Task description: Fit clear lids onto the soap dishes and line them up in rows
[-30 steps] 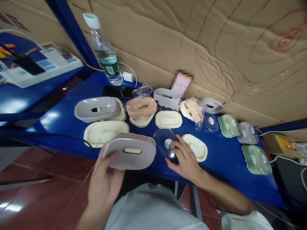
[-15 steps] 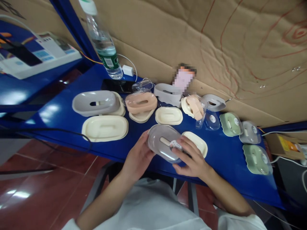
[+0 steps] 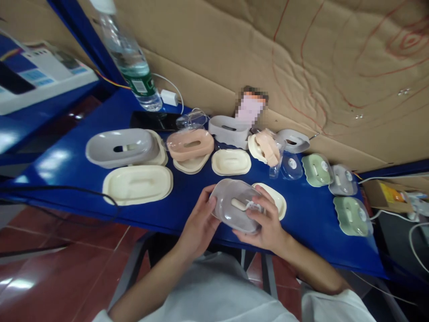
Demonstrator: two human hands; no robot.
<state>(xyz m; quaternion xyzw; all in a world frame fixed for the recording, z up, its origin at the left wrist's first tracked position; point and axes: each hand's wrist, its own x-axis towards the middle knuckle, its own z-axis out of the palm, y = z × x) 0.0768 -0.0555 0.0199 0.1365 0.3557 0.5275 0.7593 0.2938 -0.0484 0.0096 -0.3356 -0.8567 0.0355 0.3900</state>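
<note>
Both hands grip one grey dish (image 3: 234,205) under a clear lid: the left hand (image 3: 197,228) curls round its left end, the right hand (image 3: 268,226) presses on top. A cream lid (image 3: 276,201) lies just beyond the right fingers (image 3: 259,214). Three green dishes (image 3: 351,214) sit well right.

Left hand (image 3: 198,226) and right hand (image 3: 268,223) face inward, fingers curled.

Grey oval soap dish (image 3: 234,205) under clear lid, tilted, held above blue table's near edge
</note>
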